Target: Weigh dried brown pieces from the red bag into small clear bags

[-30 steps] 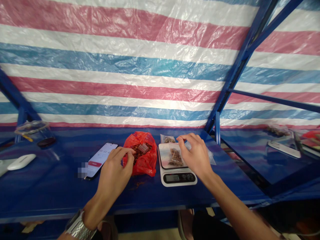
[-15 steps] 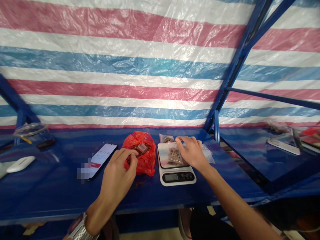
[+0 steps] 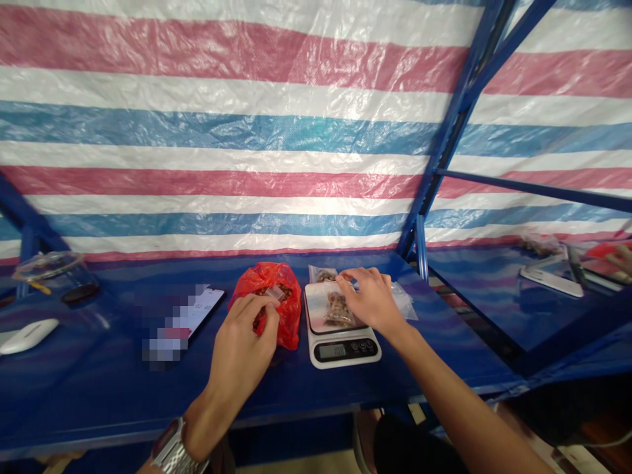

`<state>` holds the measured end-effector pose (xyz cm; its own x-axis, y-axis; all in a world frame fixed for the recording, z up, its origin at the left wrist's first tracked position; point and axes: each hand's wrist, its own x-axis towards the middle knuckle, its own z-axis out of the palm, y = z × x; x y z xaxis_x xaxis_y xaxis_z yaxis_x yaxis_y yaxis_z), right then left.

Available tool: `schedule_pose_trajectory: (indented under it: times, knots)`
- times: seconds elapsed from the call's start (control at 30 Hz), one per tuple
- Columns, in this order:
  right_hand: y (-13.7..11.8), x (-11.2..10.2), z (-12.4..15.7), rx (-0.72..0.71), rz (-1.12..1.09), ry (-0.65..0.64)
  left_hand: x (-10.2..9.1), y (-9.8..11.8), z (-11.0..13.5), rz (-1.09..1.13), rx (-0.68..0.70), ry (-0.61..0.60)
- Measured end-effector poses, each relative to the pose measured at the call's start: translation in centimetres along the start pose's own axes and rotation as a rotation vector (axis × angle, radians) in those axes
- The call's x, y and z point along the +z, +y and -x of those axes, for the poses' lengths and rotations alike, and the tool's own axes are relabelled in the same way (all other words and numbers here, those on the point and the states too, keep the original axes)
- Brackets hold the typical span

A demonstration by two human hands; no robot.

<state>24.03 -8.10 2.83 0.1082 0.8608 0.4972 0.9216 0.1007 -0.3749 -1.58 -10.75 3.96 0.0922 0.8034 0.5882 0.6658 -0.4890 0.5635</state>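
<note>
A crumpled red plastic bag (image 3: 291, 316) stands open on the blue table, with small brown pieces and a small clear packet (image 3: 278, 293) inside. My left hand (image 3: 247, 339) is over its near left side, fingers curled and thumb and forefinger pinched; what they hold is hidden. To the right, a white digital scale (image 3: 320, 363) shows a reading that looks like 10.8. On its plate lies a clear zip bag (image 3: 338, 309) of brown pieces. My right hand (image 3: 371, 301) pinches the upper edge of this zip bag.
Behind the scale lies another filled zip bag (image 3: 323, 274); flat clear bags (image 3: 403, 301) are right of it. A phone (image 3: 210, 308), a white object (image 3: 29, 336) and a clear plastic cup (image 3: 74, 280) are on the left. A blue frame bar (image 3: 419, 247) rises at right; another person's hand (image 3: 621, 262) shows far right.
My left hand has shifted slightly right and towards the scale side of the red bag's mouth. My right hand stays at the zip bag. The view has turned slightly.
</note>
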Motion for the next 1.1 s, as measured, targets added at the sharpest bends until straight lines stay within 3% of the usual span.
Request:
schedule_pose_trajectory:
  times: [0.1,0.3,0.4,0.5,0.77,0.9,1.0,1.1]
  knots:
    - [-0.2,-0.2,-0.1,0.019,-0.101,-0.034,0.4,0.5,0.2,0.052,0.001,-0.009]
    - [-3.8,-1.9,0.3,0.154,-0.732,-0.121,1.1,3.0,1.3,0.233,0.013,-0.092]
    - [-6.6,-2.5,1.4,0.160,-0.939,-0.246,1.2,3.7,1.3,0.322,-0.074,-0.110]
    - [-8.8,-2.1,2.5,0.193,-1.106,-0.280,1.4,3.5,0.7,0.467,-0.217,-0.079]
    - [-10.2,-0.8,3.2,0.314,-1.257,-0.314,1.3,2.0,-0.5,0.816,-0.418,-0.191]
    - [-10.2,-1.0,3.6,0.391,-1.304,-0.352,0.8,1.3,-0.6,0.959,-0.547,-0.331]
    - [-10.2,-0.8,3.8,0.413,-1.347,-0.346,0.8,0.7,-0.6,0.984,-0.566,-0.418]
    - [-10.2,-0.3,3.8,0.412,-1.344,-0.335,1.0,0.4,-0.6,0.953,-0.540,-0.424]
